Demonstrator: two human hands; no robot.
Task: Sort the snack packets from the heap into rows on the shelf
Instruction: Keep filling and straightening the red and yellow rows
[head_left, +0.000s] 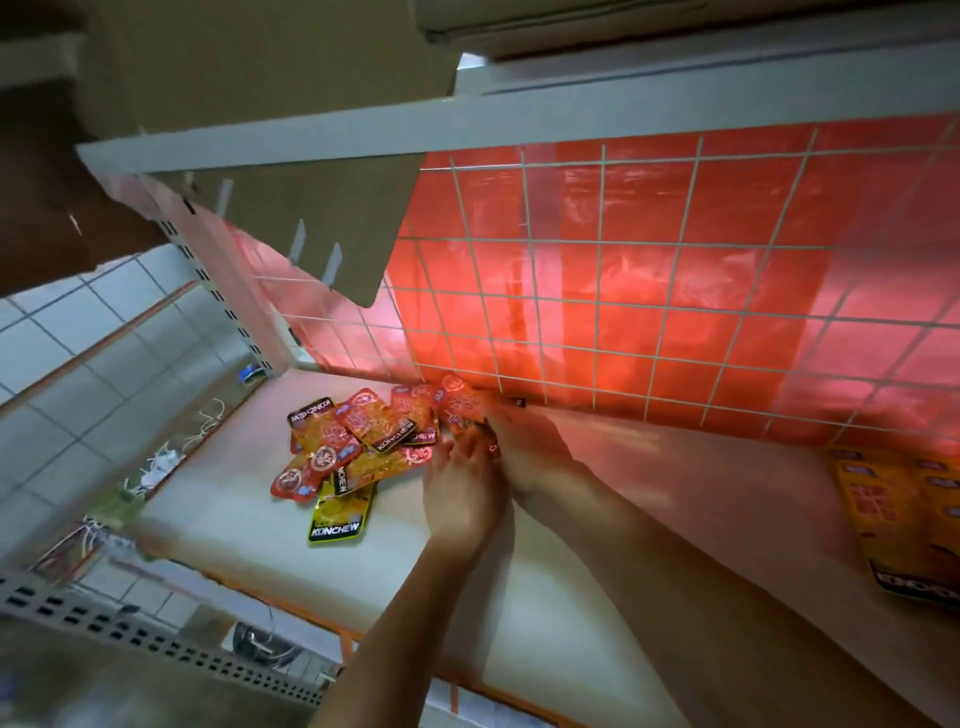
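Note:
A heap of orange-red snack packets (358, 436) marked KONCHEW lies on the white shelf (597, 545), against the wire-grid back. A yellow packet (337, 514) sticks out at the heap's near edge. My left hand (462, 488) rests at the heap's right side with fingers among the packets. My right hand (524, 447) is just beyond it, fingers closed around a red packet (462, 408) near the grid. Whether the left hand grips a packet is hidden. A row of orange packets (904, 525) lies at the far right of the shelf.
A white wire grid (623, 291) backed by red sheet stands behind the shelf. A cardboard box flap (322, 218) hangs from the upper shelf beam (363, 135). Left of the shelf are white wall tiles (62, 364), loose cables and a perforated metal rail (130, 629).

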